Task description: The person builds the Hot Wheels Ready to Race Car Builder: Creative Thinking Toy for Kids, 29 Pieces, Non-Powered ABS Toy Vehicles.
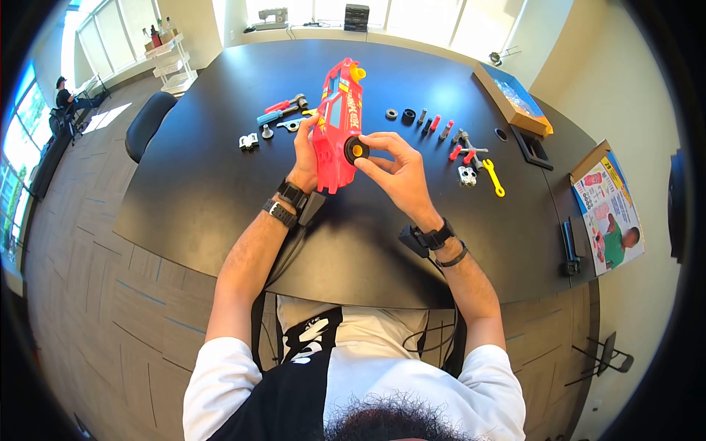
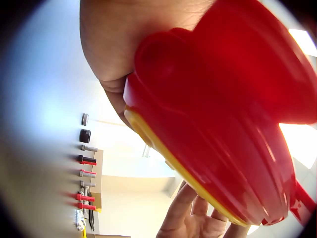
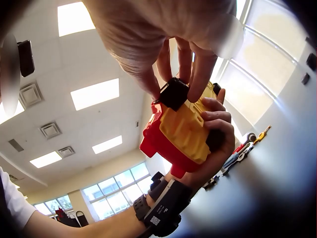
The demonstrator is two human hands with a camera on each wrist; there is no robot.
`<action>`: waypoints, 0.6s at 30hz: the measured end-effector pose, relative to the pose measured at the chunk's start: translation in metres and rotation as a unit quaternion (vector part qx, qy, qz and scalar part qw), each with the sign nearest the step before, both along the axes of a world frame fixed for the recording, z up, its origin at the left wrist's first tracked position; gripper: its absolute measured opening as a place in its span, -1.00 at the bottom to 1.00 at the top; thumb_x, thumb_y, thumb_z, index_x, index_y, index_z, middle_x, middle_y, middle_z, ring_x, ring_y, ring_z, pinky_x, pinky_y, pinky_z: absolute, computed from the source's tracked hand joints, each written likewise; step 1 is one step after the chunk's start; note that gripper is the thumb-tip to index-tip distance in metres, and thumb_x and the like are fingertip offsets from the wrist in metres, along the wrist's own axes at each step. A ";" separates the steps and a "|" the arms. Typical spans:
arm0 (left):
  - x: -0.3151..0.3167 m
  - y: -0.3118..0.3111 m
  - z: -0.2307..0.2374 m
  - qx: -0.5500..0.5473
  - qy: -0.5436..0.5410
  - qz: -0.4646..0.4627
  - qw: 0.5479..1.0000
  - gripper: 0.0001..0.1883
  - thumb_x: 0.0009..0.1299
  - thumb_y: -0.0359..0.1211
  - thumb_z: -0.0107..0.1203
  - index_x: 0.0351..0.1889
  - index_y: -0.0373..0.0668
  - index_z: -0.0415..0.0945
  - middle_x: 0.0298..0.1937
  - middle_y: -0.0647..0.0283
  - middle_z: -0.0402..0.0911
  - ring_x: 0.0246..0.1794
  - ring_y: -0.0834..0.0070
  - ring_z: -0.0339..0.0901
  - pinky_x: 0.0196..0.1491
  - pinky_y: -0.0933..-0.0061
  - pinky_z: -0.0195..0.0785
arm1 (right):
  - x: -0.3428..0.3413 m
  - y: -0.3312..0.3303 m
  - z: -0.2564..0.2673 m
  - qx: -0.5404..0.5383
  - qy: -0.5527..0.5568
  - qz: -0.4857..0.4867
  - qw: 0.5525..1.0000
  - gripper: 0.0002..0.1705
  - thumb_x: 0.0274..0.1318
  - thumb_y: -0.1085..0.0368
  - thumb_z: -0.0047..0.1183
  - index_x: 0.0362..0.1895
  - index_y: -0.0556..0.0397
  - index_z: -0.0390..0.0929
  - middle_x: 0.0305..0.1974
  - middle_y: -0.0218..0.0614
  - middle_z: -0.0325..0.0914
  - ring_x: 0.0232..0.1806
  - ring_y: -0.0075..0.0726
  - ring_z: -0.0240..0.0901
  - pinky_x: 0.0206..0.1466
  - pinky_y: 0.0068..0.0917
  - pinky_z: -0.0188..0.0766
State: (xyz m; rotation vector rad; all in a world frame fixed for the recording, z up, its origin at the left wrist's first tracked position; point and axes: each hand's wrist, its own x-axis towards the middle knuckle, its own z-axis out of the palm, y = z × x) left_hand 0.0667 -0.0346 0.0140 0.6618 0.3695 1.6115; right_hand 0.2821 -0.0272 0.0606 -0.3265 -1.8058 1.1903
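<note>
Held up over the table is a red toy car (image 1: 337,125) with a yellow underside (image 3: 183,134), tipped on its side. My left hand (image 1: 304,156) grips its body from the left side, fingers wrapped over the yellow base in the right wrist view. With thumb and fingertips, my right hand (image 1: 397,170) pinches a black wheel (image 1: 356,150) against the near corner of the car; a yellow hub shows in its middle. At the far end, a yellow hub (image 1: 358,74) is bare of any black wheel. The left wrist view is mostly filled by the red body (image 2: 213,114).
Right of the car stand black wheels (image 1: 408,116), red and grey bolts (image 1: 435,122), a grey cross-shaped tool (image 1: 471,151) and a yellow wrench (image 1: 494,178). Toy tools (image 1: 283,110) and a white-and-black part (image 1: 248,142) lie left. Open boxes (image 1: 515,99) line the right side.
</note>
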 end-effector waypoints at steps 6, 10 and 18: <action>0.000 0.001 -0.001 0.004 0.001 -0.005 1.000 -0.30 0.61 0.19 -0.03 0.38 -0.23 0.50 0.14 0.10 0.74 0.06 0.29 0.76 0.14 0.21 0.69 | -0.005 0.001 -0.005 0.009 0.016 -0.014 1.000 -0.65 0.29 0.48 0.44 0.13 0.21 0.74 0.21 -0.25 0.60 0.23 -0.35 0.67 0.29 -0.29 0.81; 0.001 0.001 -0.002 0.002 -0.003 -0.001 1.000 -0.29 0.61 0.20 -0.02 0.38 -0.23 0.49 0.14 0.09 0.74 0.06 0.30 0.76 0.13 0.21 0.69 | -0.007 -0.005 -0.003 0.031 0.022 -0.034 0.999 -0.69 0.30 0.45 0.44 0.09 0.22 0.74 0.16 -0.25 0.61 0.17 -0.38 0.68 0.22 -0.35 0.79; -0.005 0.001 -0.004 -0.006 0.007 0.026 1.000 -0.28 0.60 0.21 0.00 0.41 -0.22 0.48 0.16 0.10 0.73 0.06 0.31 0.76 0.12 0.22 0.70 | 0.019 0.027 -0.020 0.027 -0.091 -0.125 0.988 -0.49 0.54 0.06 0.29 -0.38 0.29 0.72 -0.53 -0.34 0.56 -0.46 -0.58 0.56 -0.43 -0.51 0.38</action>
